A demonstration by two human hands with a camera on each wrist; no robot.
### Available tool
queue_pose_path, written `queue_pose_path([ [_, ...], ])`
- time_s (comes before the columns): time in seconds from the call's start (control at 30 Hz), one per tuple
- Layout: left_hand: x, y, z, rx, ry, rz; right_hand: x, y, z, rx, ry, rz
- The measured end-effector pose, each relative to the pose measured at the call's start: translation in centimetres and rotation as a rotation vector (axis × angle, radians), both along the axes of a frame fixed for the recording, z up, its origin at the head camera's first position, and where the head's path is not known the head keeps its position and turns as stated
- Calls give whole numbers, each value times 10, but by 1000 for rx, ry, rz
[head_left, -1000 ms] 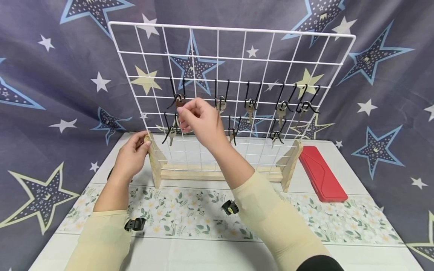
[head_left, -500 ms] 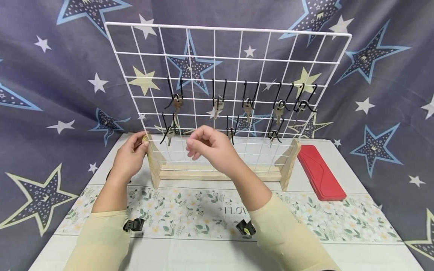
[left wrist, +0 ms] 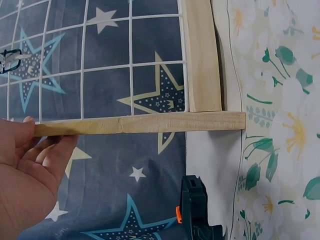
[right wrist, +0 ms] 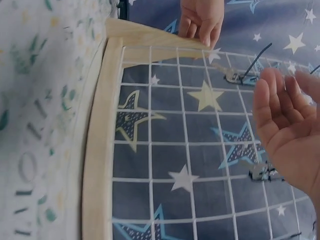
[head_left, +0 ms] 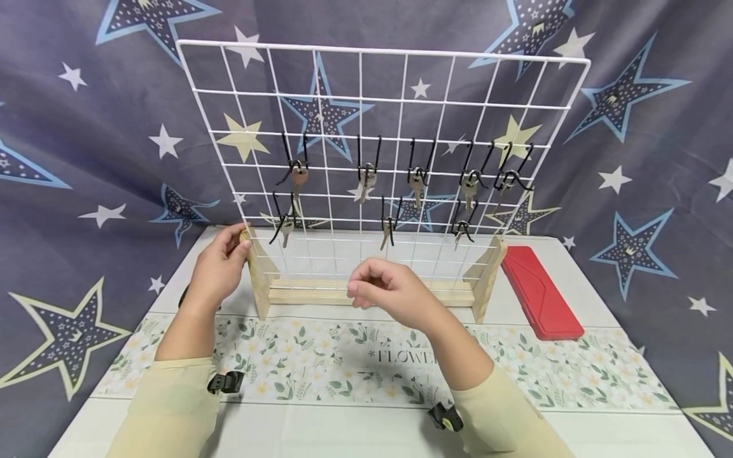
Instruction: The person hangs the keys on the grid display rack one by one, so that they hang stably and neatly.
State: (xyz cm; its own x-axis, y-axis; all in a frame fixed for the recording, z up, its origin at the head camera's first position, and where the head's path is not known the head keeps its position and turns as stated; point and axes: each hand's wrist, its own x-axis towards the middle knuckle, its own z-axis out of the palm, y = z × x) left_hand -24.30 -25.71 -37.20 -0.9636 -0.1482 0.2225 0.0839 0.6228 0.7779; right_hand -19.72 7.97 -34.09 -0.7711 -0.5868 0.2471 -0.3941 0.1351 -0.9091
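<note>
A white wire grid rack (head_left: 361,102) stands upright between wooden end pieces. My left hand (head_left: 217,267) pinches the top of its left wooden end piece (left wrist: 150,123) between thumb and fingers. My right hand (head_left: 395,292) hovers in front of the rack's lower middle, holding nothing, with its fingers loosely curled, as the right wrist view also shows. Several keys hang from black hooks in two rows. Among them are a brownish key (head_left: 300,175) at upper left, a silver key (head_left: 368,178) beside it, and a lower middle key (head_left: 387,234) above my right hand.
A red case (head_left: 544,292) lies on the table to the right of the rack. A flower-printed strip (head_left: 309,362) runs across the white table in front. Behind hangs a dark star-patterned cloth (head_left: 137,83). Black wrist devices (head_left: 226,381) sit at both sleeves.
My right hand has drawn away from the brownish key at upper left, moving down and right. That key hangs on its hook. My left hand keeps its hold on the wooden end piece.
</note>
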Motion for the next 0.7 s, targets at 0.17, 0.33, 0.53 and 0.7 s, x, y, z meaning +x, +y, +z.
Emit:
queue_pose_path([
  [0.17, 0, -1, 0, -9, 3, 17, 3, 11, -12, 49, -40, -7],
  [0.33, 2, 1, -1, 22, -21, 23, 7, 19, -23, 70, -70, -1],
  [0.53, 7, 3, -5, 52, -22, -48, 11, 33, -32, 113, -69, -36],
  [0.7, 19, 10, -12, 62, 8, -100, 14, 46, -36, 159, -44, -66],
])
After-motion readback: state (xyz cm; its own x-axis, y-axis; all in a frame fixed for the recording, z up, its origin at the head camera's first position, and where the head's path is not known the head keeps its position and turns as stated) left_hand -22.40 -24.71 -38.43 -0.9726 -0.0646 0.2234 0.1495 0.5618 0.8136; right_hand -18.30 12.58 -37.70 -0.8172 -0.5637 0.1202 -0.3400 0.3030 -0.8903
